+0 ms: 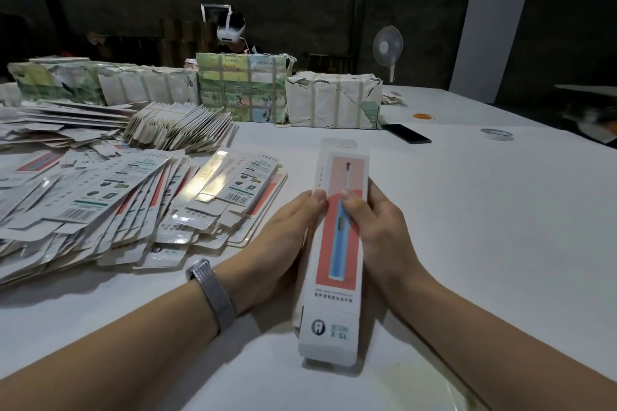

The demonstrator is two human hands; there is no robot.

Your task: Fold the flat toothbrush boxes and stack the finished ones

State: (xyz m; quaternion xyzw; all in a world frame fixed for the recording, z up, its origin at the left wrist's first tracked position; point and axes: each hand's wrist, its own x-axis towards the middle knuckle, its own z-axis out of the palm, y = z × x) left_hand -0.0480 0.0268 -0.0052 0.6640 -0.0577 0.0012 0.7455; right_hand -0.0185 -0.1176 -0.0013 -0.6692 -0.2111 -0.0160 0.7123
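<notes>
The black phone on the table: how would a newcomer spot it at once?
Start at the white-wrapped bundle at the table's far side. Just right of its front corner lies the black phone, flat and alone. It is the only dark slab there.
</notes>
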